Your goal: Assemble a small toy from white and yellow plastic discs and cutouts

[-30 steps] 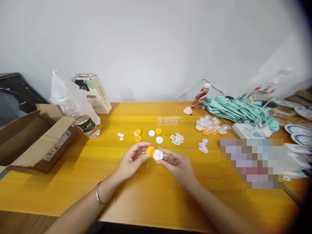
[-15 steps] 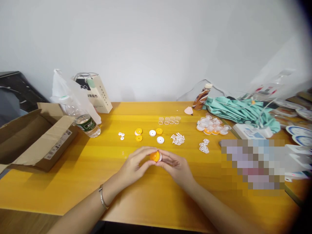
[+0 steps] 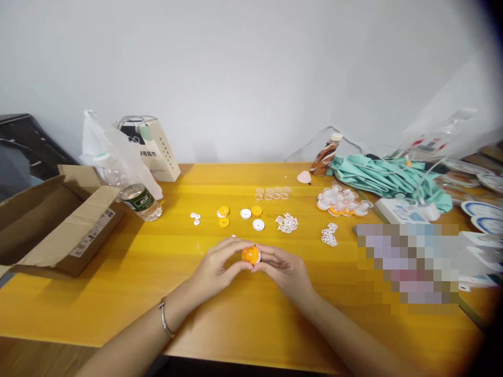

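Observation:
Between my two hands is a small round orange plastic piece with a white rim (image 3: 250, 255), held above the table. My left hand (image 3: 222, 264) grips its orange side with thumb and fingertips. My right hand (image 3: 285, 269) pinches the white side, fingers closed against it. Beyond my hands lie yellow discs (image 3: 223, 222) and white discs (image 3: 258, 225). A pile of white lattice pieces (image 3: 288, 223) is to their right. Small white knobs (image 3: 197, 222) lie on the left, and clear cups (image 3: 269, 197) stand in a row behind.
An open cardboard box (image 3: 78, 235) and a tilted water bottle (image 3: 137, 201) are at left, near a paper bag (image 3: 161, 152). On the right are clear-and-orange assembled pieces (image 3: 341, 201), a brown drink bottle (image 3: 326, 155), green cloth (image 3: 387, 180) and a white power strip (image 3: 406, 210).
The orange piece has turned slightly in my fingers, showing more of its rounded side. A small white bit now shows just behind my left hand. Both hands stay in nearly the same place.

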The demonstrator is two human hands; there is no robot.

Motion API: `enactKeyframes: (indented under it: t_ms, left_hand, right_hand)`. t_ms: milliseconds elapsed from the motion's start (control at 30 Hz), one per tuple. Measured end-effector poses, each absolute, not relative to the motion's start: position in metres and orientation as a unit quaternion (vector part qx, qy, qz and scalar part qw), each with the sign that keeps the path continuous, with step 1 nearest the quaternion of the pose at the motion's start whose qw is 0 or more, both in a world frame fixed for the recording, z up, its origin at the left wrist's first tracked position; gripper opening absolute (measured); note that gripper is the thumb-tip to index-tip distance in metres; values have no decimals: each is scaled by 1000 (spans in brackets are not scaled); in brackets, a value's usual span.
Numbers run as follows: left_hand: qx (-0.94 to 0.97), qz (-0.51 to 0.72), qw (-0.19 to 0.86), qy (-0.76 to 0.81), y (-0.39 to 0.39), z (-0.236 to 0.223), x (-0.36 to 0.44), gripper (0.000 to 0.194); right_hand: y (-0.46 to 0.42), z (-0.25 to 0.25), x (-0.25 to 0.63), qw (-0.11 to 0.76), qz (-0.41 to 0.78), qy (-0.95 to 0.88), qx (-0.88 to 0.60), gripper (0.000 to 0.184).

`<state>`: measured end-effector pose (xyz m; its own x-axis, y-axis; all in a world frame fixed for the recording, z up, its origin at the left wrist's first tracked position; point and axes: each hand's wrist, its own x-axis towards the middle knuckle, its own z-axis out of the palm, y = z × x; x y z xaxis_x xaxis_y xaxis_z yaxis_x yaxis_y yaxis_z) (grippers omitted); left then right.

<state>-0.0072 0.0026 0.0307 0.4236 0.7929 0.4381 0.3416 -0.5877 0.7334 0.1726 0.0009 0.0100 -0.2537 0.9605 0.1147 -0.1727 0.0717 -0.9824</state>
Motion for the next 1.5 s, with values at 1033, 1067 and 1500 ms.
enactKeyframes:
  t_ms: [1033, 1067, 1500]
  left_hand:
    - [792, 383, 310, 361, 4, 33, -11, 27]
    - [792, 382, 313, 359, 3, 34, -11, 28]
    - [820, 363, 283, 340, 2, 35, -13, 31]
  right_hand:
    - [-4, 4, 175, 468, 528, -591, -391, 22]
    - [-4, 6, 174, 472, 542, -579, -387, 23]
    - [-2, 13, 172, 483, 584, -533, -376, 26]
